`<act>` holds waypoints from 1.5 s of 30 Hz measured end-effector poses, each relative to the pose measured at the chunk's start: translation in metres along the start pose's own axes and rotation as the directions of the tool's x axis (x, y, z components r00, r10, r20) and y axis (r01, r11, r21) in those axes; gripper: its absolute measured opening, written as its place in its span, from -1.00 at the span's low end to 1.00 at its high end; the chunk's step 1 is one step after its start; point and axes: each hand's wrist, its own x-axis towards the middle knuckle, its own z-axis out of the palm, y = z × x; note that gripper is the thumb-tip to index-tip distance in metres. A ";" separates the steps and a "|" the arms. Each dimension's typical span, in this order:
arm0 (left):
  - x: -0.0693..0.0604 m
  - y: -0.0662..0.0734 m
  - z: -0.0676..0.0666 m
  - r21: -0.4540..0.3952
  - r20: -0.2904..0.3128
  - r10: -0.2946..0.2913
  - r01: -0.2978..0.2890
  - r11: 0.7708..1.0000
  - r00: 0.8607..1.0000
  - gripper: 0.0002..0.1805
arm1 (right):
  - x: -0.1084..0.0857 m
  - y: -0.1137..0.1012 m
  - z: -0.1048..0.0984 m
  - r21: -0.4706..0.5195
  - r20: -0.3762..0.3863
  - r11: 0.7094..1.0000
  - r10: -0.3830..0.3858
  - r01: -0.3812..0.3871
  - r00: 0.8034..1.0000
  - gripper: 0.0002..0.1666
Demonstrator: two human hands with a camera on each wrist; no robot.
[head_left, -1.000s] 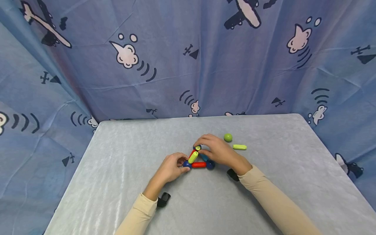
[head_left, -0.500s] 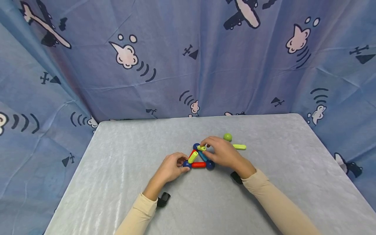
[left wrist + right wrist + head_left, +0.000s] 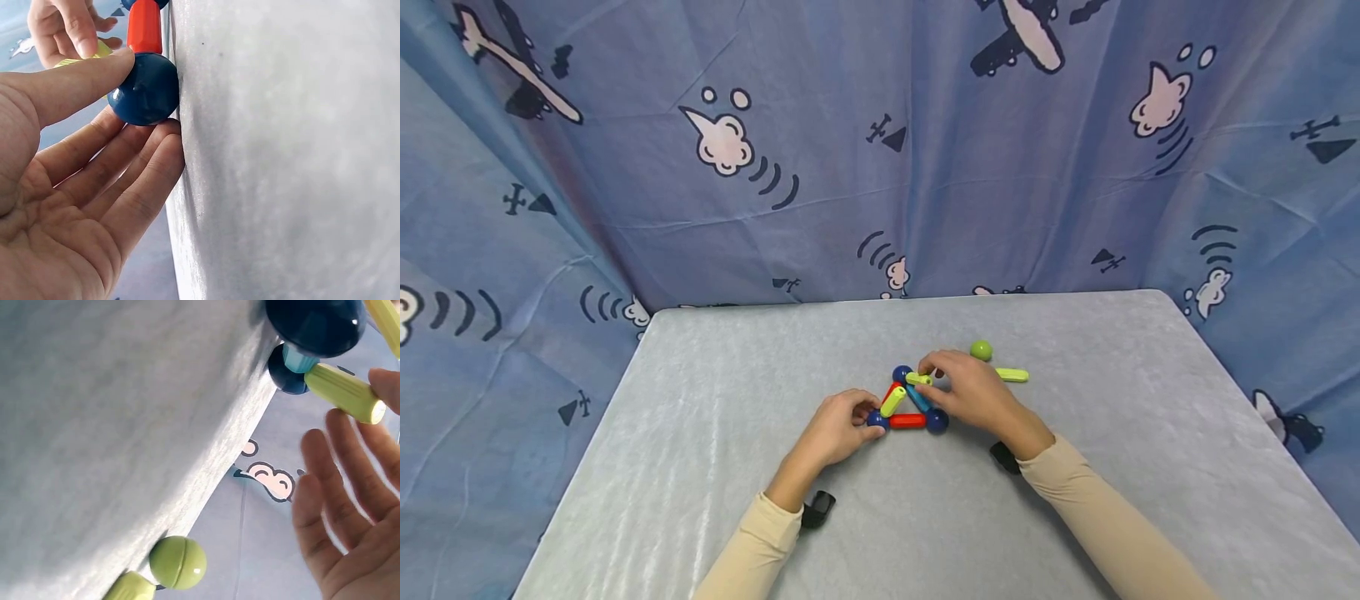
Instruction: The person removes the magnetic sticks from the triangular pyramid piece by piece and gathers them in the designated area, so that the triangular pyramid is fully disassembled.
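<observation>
Three dark blue balls joined by two red sticks and a light blue stick (image 3: 918, 398) form a triangle on the table. My left hand (image 3: 837, 427) holds the left corner ball (image 3: 147, 90) between thumb and fingers. A yellow-green stick (image 3: 892, 402) slants up from that ball. Another yellow-green stick (image 3: 340, 392) leans rightward from the back ball (image 3: 902, 374). Its free end lies between the thumb and fingers of my right hand (image 3: 973, 394), which pinches it. The front right ball (image 3: 936, 421) is untouched, with a red stick (image 3: 908, 422) leading to it.
A green ball (image 3: 981, 350) and a loose yellow-green stick (image 3: 1012, 375) lie just beyond my right hand. Pale cloth covers the table (image 3: 715, 467), and a blue patterned curtain (image 3: 820, 167) hangs behind its back edge.
My right hand has moved a little to the right from above the back ball. The stick it pinches has tipped over to the right. My left hand stays in place.
</observation>
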 end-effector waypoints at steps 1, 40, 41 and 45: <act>0.000 0.000 0.000 0.000 0.001 -0.001 0.001 1.000 1.000 -0.67 | 0.000 -0.001 0.000 -0.007 0.004 1.000 0.009 -0.009 1.000 -0.72; 0.000 0.002 0.000 -0.012 -0.001 0.004 -0.004 1.000 1.000 -0.67 | -0.003 0.015 0.002 0.074 -0.054 0.994 0.083 -0.079 0.995 -0.76; 0.000 0.001 0.000 -0.013 -0.001 0.002 -0.002 1.000 1.000 -0.67 | -0.003 0.015 0.002 0.076 -0.060 0.993 0.089 -0.084 0.994 -0.75; -0.001 0.000 0.001 -0.014 -0.003 -0.001 0.001 1.000 1.000 -0.67 | -0.004 0.018 0.001 0.086 -0.076 0.991 0.106 -0.099 0.991 -0.73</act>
